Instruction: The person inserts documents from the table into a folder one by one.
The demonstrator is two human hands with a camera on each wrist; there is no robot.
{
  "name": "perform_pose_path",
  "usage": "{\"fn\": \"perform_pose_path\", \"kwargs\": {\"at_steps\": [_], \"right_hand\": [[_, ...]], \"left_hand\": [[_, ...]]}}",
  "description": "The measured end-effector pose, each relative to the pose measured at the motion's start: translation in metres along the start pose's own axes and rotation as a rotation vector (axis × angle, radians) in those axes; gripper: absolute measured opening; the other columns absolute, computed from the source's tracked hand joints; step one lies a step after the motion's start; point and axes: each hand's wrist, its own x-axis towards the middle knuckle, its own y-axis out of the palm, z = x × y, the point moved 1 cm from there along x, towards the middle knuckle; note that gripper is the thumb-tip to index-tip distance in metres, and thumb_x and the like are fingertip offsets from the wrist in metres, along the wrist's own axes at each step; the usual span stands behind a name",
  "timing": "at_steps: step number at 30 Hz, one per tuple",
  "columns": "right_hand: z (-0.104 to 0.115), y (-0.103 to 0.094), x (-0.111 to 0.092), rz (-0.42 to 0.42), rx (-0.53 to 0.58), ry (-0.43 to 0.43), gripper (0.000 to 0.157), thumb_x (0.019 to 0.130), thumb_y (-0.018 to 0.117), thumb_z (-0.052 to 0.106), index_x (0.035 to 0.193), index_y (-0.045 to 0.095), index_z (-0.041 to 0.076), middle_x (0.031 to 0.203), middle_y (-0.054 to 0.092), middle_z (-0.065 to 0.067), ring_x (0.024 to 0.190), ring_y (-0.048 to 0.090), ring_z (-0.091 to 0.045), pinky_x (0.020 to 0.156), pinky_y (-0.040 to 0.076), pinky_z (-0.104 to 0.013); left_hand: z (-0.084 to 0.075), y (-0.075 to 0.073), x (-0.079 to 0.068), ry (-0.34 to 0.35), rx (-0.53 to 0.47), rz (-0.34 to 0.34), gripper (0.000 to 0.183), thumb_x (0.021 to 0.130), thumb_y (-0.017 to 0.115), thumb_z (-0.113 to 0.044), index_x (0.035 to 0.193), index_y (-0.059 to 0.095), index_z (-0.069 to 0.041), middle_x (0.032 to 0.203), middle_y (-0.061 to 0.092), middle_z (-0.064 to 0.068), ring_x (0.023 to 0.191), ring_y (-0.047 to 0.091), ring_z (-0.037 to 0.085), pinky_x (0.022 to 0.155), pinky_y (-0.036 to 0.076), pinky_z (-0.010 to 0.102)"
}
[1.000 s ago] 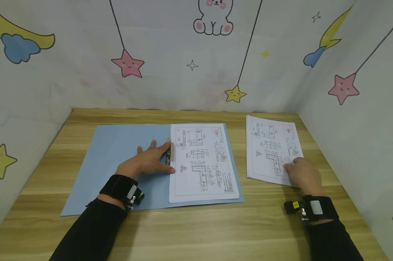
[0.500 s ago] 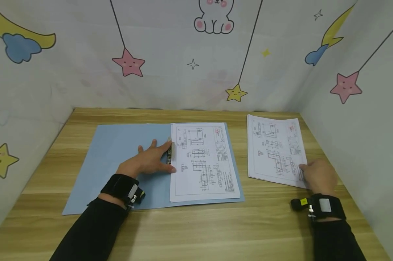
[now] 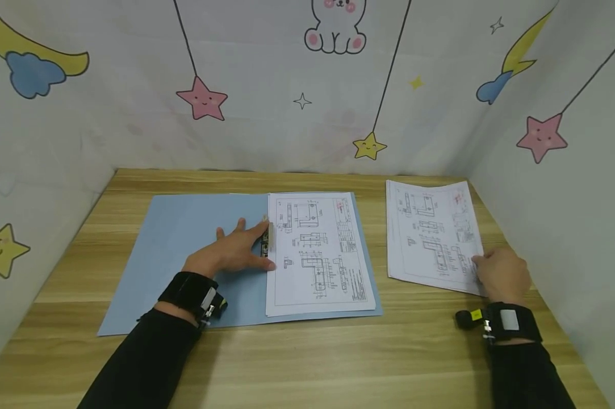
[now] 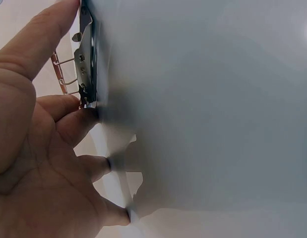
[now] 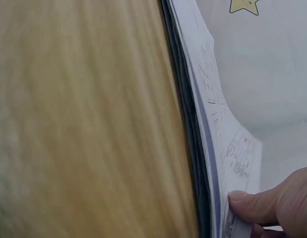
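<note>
In the head view, a light blue folder (image 3: 200,227) lies spread on the table, a stack of technical drawings (image 3: 338,295) on its right half. Along that stack's left edge runs a metal clip (image 3: 264,247) at the folder's spine. My left hand (image 3: 230,250) spans the clip with spread, fairly straight fingers; the left wrist view shows the clip (image 4: 85,64) between thumb and index finger, other fingertips on the folder. My right hand (image 3: 502,275) pinches the lower right edge of a second stack of drawings (image 3: 419,233), thumb on top; its other fingers are mostly hidden.
The wooden table (image 3: 307,363) extends in front of the folder and between the two stacks. White fabric walls (image 3: 266,136) with printed stars border the table at the back and both sides. The second stack lies near the right wall.
My right hand has slid right along the second stack to its right edge, uncovering more of the drawing; that edge now bends up slightly. My left hand stays at the clip.
</note>
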Motion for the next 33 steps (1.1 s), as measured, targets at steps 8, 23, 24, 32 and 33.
{"fn": "perform_pose_path", "kwargs": {"at_steps": [8, 23, 24, 32, 33], "right_hand": [[0.009, -0.021, -0.009, -0.048, 0.086, -0.142, 0.037, 0.096, 0.055, 0.021, 0.113, 0.062, -0.012, 0.102, 0.065, -0.033, 0.080, 0.061, -0.041, 0.052, 0.043, -0.040], [0.079, -0.011, -0.060, 0.121, 0.576, -0.008, 0.041, 0.096, 0.057, 0.035, 0.120, 0.064, 0.002, 0.104, 0.058, -0.009, 0.081, 0.053, -0.018, 0.059, 0.047, -0.026], [0.086, -0.003, -0.065, 0.129, 0.568, -0.037, 0.039, 0.096, 0.059, 0.033, 0.117, 0.065, 0.002, 0.101, 0.061, -0.010, 0.078, 0.054, -0.018, 0.057, 0.048, -0.029], [0.132, 0.031, -0.093, 0.208, 0.536, -0.273, 0.024, 0.095, 0.061, 0.021, 0.102, 0.070, 0.000, 0.087, 0.070, -0.015, 0.070, 0.060, -0.022, 0.055, 0.049, -0.029], [0.136, 0.034, -0.096, 0.222, 0.528, -0.290, 0.023, 0.094, 0.062, 0.021, 0.101, 0.070, 0.001, 0.086, 0.070, -0.015, 0.069, 0.060, -0.022, 0.055, 0.049, -0.029]], "left_hand": [[0.001, 0.002, 0.002, -0.007, 0.000, -0.003, 0.114, 0.069, 0.075, -0.066, 0.156, 0.015, -0.023, 0.159, 0.025, 0.010, 0.145, -0.007, 0.039, 0.105, -0.011, 0.074], [0.002, 0.002, 0.002, -0.003, -0.009, -0.005, 0.116, 0.068, 0.073, -0.069, 0.157, 0.013, -0.024, 0.159, 0.024, 0.011, 0.145, -0.007, 0.039, 0.106, -0.012, 0.073], [0.001, 0.002, 0.003, 0.000, -0.012, -0.006, 0.116, 0.068, 0.073, -0.069, 0.157, 0.013, -0.024, 0.159, 0.024, 0.011, 0.145, -0.007, 0.039, 0.106, -0.012, 0.073], [0.000, 0.001, 0.001, -0.005, -0.032, 0.006, 0.116, 0.068, 0.071, -0.071, 0.157, 0.012, -0.023, 0.160, 0.022, 0.013, 0.145, -0.008, 0.038, 0.106, -0.013, 0.072], [0.000, 0.000, 0.001, -0.011, -0.032, 0.007, 0.116, 0.068, 0.071, -0.071, 0.157, 0.012, -0.024, 0.160, 0.021, 0.013, 0.145, -0.008, 0.038, 0.107, -0.013, 0.072]]}}
